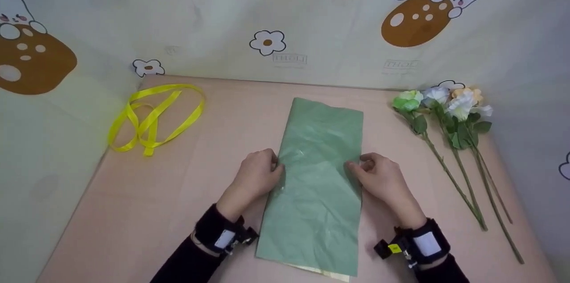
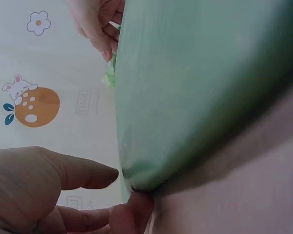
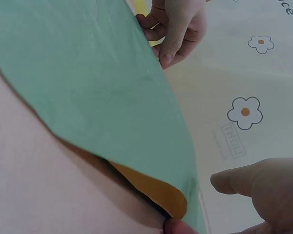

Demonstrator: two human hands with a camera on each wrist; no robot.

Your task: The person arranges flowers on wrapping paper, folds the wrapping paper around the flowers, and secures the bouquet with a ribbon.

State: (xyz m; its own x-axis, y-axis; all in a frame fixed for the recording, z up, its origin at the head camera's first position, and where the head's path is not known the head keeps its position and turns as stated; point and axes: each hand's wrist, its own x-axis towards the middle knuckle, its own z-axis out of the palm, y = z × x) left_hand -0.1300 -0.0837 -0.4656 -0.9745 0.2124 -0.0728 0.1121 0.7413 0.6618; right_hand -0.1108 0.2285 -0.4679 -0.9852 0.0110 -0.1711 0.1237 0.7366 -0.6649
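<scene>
A folded sheet of green wrapping paper (image 1: pixel 318 194) lies lengthwise in the middle of the table, creased and slightly shiny. My left hand (image 1: pixel 258 174) holds its left edge at mid-length, thumb above and fingers bent at the border. On the opposite edge, my right hand (image 1: pixel 385 178) holds the paper with curled fingers, its thumb over the top face. In the right wrist view, the lifted edge of the wrapping paper (image 3: pixel 102 97) bows open near a fingertip and shows an orange-brown inner side. The undersides of the fingers are partly hidden.
A loosely looped yellow ribbon (image 1: pixel 153 123) lies at the back left. Several artificial flowers (image 1: pixel 463 109) with long green stems lie on the right. The pinkish table (image 1: pixel 147 203) meets a patterned cloth (image 1: pixel 213 29) behind and at the sides.
</scene>
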